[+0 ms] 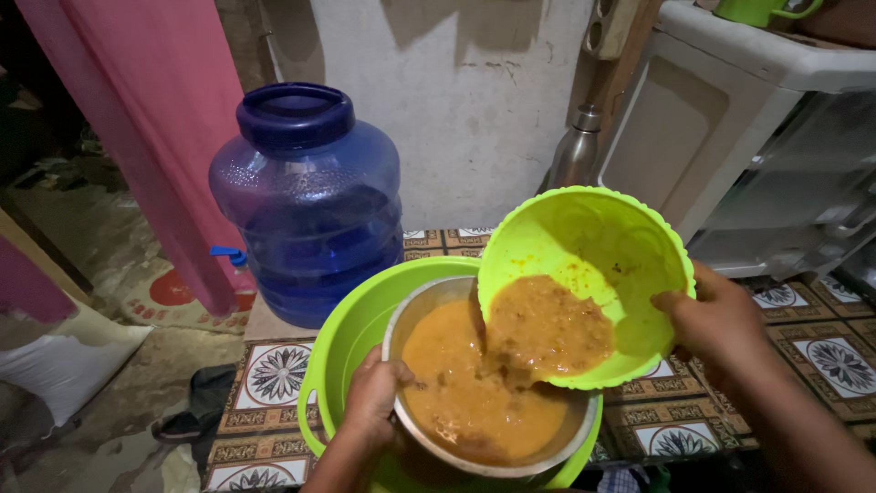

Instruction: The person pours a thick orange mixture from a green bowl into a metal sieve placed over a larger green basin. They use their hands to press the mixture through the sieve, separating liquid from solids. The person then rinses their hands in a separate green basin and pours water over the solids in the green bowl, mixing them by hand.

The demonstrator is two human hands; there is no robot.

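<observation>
Lime-green plastic bowl (593, 246) is tilting, orange curry running into round steel bowl (484, 402) at 7 o'clock; right hand (707, 319) gripping its rim, left hand (374, 397) clasping steel bowl's edge.

A corner of a tiled floor, crowded with household things.

A large blue water jug (308, 196) stands by the white wall (474, 100), a pink curtain (151, 128) to its left. A steel flask (577, 146) leans beside a white plastic drawer unit (776, 137), topped by what may be a green cup (762, 10). Patterned floor tiles (274, 374) lie below.

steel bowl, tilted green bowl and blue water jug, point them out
steel bowl (401, 342), head view, left rim
tilted green bowl (584, 233), head view, bare inner wall
blue water jug (310, 210), head view, middle of its body
</observation>
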